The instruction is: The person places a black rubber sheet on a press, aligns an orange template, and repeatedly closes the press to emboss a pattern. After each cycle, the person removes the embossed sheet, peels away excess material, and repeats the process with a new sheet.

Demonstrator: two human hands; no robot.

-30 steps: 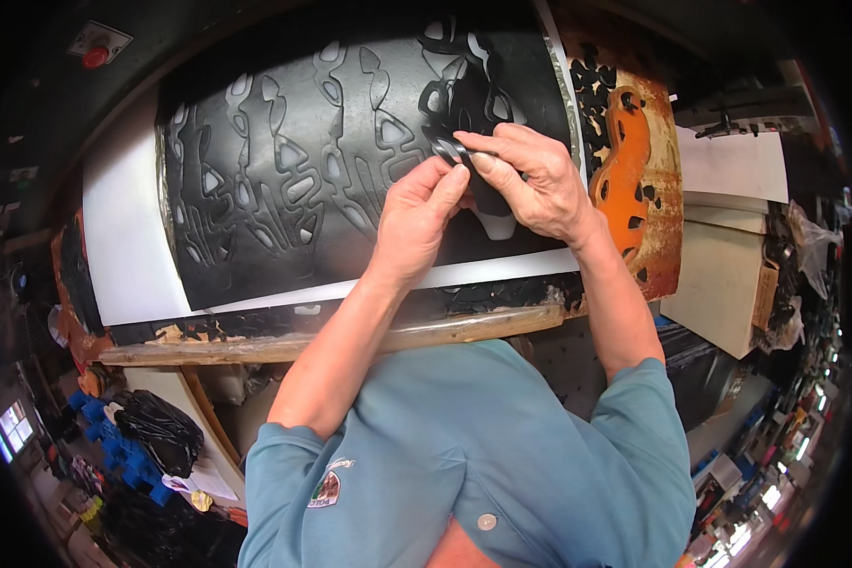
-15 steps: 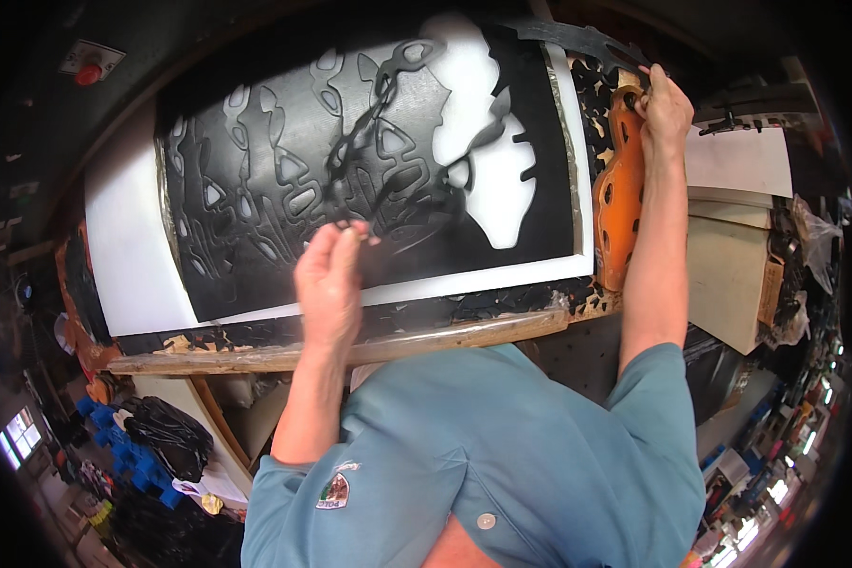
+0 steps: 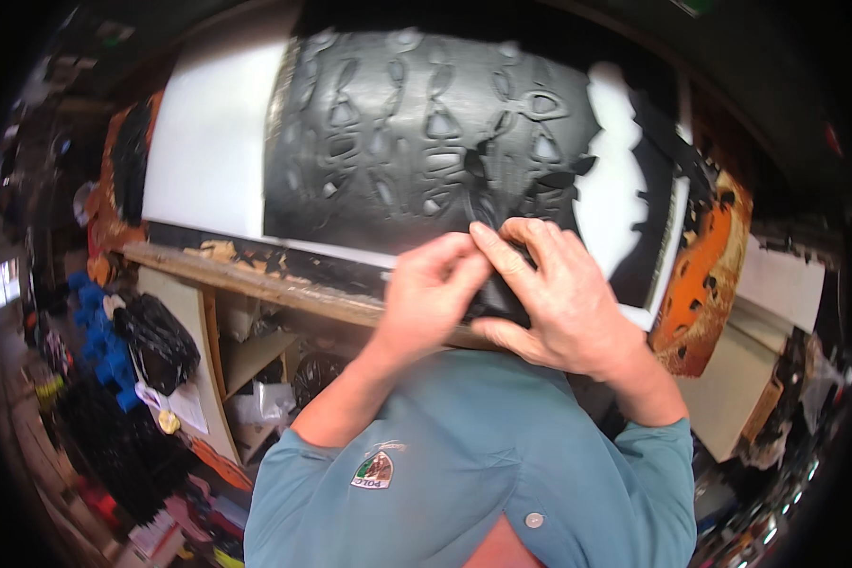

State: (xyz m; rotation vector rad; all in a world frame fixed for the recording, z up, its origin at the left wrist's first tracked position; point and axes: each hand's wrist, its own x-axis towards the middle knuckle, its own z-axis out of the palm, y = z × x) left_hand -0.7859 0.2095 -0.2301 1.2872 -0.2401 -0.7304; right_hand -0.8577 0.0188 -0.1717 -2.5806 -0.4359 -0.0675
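Note:
A black sheet (image 3: 327,222), cut through with rows of openwork shapes, lies on the worktable. My left hand (image 3: 433,293) and my right hand (image 3: 563,298) meet at its near edge. Between them they pinch a thin black cut-out strip (image 3: 480,201), which rises from the sheet in a twisted bundle; its lower part is hidden by my fingers. The fingers of both hands are bent and closed. To the right of the strip, a white jagged gap (image 3: 611,185) shows where the black material is absent.
White backing (image 3: 213,133) extends at the left. An orange plate with dark holes (image 3: 705,270) lies at the right end. A wooden rail (image 3: 256,275) runs along the near edge, with a shelf (image 3: 256,364) below it and blue objects (image 3: 99,331) at the lower left.
My right hand has left the far right corner and come down beside my left hand onto the black strip. The strip is drawn nearer my body. The whole view has shifted.

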